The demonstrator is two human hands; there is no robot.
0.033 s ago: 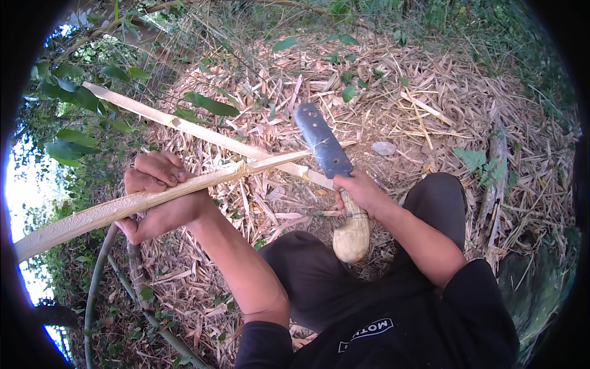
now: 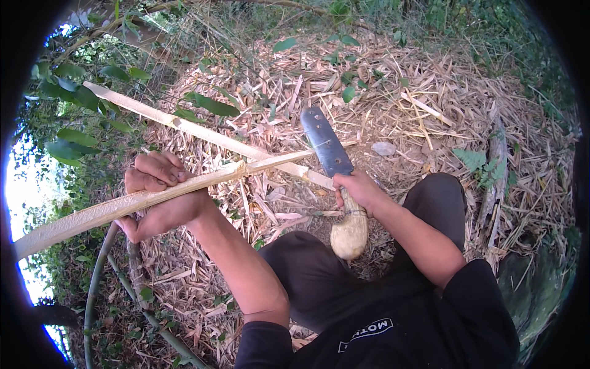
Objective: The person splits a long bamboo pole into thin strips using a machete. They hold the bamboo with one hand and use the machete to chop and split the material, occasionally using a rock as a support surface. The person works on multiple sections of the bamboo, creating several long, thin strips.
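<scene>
My left hand (image 2: 163, 197) is closed around a long pale split bamboo strip (image 2: 212, 178), with the fingers curled over its upper side. The strip runs from the left rim to the middle, narrowing toward its right end. In my right hand (image 2: 362, 192) is a broad-bladed knife (image 2: 327, 142), with several holes in its dark blade. Its wooden handle (image 2: 349, 237) ends in a thick rounded butt. The blade lies across the narrow end of the strip. A second pale strip (image 2: 209, 136) slants underneath, crossing the held one, its right end near the blade's base.
Dry shavings and husks (image 2: 258, 80) cover the ground. Leafy branches (image 2: 77, 144) hang at the left, above green stems (image 2: 95, 283). A weathered log (image 2: 495, 178) and a fern (image 2: 476, 161) are at the right. My bent knee (image 2: 437, 200) is close to my right arm.
The knife has tilted slightly: its blade tip is a little farther right and lower, its butt a little farther left and higher. My left hand and the strips look unmoved.
</scene>
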